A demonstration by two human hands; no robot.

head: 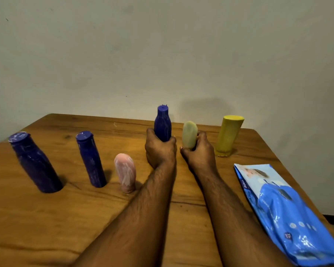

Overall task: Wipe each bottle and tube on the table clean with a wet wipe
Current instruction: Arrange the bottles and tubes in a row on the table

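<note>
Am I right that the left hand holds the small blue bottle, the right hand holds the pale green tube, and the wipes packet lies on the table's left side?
Not quite: the head view shows the wipes packet lying on the table's right side. The rest holds: the left hand has its grip on the small blue bottle, and the right hand holds the pale green tube.

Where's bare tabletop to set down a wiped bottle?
Free: the near-left tabletop, in front of the two blue bottles and pink tube; also behind them, toward the wall. Crowded: centre-right, where both hands grip items, plus yellow tube and wipes pack.
</note>
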